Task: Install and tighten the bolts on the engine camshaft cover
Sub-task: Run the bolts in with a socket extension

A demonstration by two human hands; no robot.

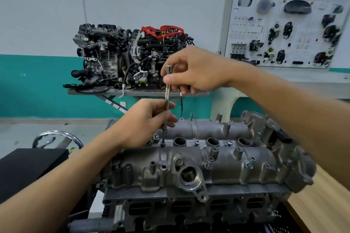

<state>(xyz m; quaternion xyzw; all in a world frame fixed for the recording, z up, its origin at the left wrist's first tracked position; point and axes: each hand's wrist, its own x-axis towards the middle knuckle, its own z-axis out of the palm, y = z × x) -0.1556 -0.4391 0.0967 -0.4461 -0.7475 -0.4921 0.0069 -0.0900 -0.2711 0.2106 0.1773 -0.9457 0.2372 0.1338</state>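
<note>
The grey camshaft cover (223, 159) lies across the lower middle of the view on top of the engine. A long metal extension bar (167, 92) stands upright over it, its socket end sitting on a bolt (162, 144) in the cover's middle row at the left. My left hand (149, 119) grips the bar's lower half. My right hand (195, 70) pinches the bar just below its top end. Other bolts stand in the cover, one (197, 143) between the round holes, one (251, 161) at the right and one (192, 115) at the far edge.
A second engine (130, 56) sits on a stand by the wall behind. A training board (284, 24) with car parts hangs at the right. A chrome ring (56, 135) and a black box (28, 168) are at the left, a wooden surface (322, 204) at the right.
</note>
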